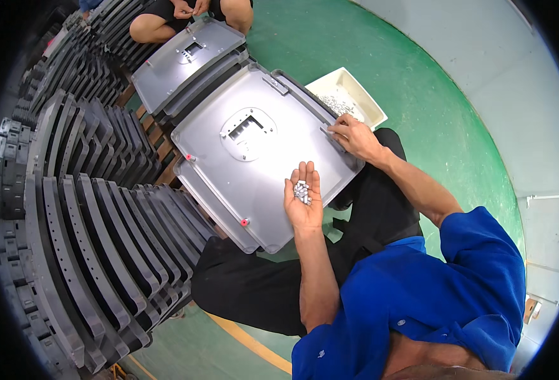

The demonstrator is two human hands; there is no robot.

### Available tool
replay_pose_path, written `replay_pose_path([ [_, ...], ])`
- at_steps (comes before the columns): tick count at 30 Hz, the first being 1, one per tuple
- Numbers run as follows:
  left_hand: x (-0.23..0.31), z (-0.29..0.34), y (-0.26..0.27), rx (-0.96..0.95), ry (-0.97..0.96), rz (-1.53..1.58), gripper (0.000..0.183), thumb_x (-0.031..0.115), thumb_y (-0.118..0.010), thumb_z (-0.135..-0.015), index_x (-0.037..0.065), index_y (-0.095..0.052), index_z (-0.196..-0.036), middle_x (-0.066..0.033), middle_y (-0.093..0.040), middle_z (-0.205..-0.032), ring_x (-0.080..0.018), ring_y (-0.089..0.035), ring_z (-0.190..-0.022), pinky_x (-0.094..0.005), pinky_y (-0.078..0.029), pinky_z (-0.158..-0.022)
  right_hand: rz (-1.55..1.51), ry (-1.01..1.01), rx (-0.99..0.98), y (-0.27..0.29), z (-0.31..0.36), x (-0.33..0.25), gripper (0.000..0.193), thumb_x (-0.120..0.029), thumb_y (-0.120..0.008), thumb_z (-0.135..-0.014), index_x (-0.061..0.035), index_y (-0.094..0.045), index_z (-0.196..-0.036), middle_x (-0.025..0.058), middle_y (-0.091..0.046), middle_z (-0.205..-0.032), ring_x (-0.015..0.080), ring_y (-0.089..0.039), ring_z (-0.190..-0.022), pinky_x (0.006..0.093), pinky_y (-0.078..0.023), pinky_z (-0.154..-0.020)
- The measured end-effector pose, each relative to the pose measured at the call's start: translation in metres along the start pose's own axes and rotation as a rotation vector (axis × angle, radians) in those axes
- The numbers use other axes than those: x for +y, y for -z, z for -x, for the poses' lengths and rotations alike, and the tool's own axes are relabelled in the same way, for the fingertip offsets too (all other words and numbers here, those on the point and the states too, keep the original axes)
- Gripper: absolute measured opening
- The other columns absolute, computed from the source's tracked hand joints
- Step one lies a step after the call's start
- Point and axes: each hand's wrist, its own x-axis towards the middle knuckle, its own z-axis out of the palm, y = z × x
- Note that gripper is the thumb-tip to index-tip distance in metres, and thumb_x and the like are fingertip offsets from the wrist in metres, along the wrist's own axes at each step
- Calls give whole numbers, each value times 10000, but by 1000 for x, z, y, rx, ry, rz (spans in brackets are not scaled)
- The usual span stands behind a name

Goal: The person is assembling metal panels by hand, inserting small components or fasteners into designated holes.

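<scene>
My left hand (304, 201) is palm up over a large grey panel (219, 183), cradling a small heap of short white-grey cylindrical pieces (302, 192) in its cupped palm. At the panel's right edge, my right hand (354, 136) has its fingers pinched together beside a narrow raised strip. Whatever lies between those fingertips is too small to make out. Around a rectangular cut-out (246, 128) in the panel runs a raised round-cornered area. Two small red-ended fittings (244, 221) sit along the panel's left edge.
A cream bin (369, 104) with many small pale pieces stands on the green floor beyond my right hand. Curved grey frames (95, 247) are stacked at left. Farther off, another person's hands (190, 9) are above a second grey panel (187, 60).
</scene>
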Motion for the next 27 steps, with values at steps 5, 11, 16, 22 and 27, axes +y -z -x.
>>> replay_pose_path([
  [5, -4, 5, -12, -6, 16, -82, 384, 256, -333, -1040, -41, -460, -1246, -198, -492, -1351, -333, -467, -1283, -480, -449, -1034, -214, 204, 9, 30, 8, -72, 258, -110, -689, -812, -86, -692, -1069, 152, -553, -1132, 308, -576, -1032, 390, -512, -852],
  [11, -8, 5, -5, -85, 98, -128, 454, 277, -315, -1041, -41, -404, -1352, -202, -455, -1394, -271, -507, -1231, -395, -446, -1014, -171, 422, -151, 44, 8, -109, 302, -66, -696, -756, -80, -684, -1057, 158, -486, -1259, 296, -527, -1093, 389, -481, -919],
  [16, -8, 4, -3, -113, 139, -115, 476, 279, -300, -1043, -51, -377, -1378, -198, -479, -1369, -261, -517, -1215, -382, -468, -991, -163, 451, -154, 33, 11, -104, 205, -86, -697, -753, -43, -702, -953, 171, -495, -1275, 286, -533, -1071, 392, -476, -909],
  [22, -6, 1, 6, -120, 127, -92, 408, 258, -339, -1037, -62, -454, -1262, -207, -531, -1272, -312, -539, -1176, -417, -494, -969, -296, 377, -175, 38, 14, -101, 141, -64, -690, -754, -38, -692, -893, 153, -521, -1240, 301, -534, -1098, 383, -472, -925],
  [27, -5, 0, 10, 37, 59, -86, 275, 210, -411, -1020, -38, -529, -1024, -197, -595, -1099, -342, -586, -1089, -457, -527, -938, -369, 109, -23, 51, 10, -75, 131, -69, -702, -767, -35, -680, -891, 89, -650, -909, 275, -636, -886, 370, -514, -802],
])
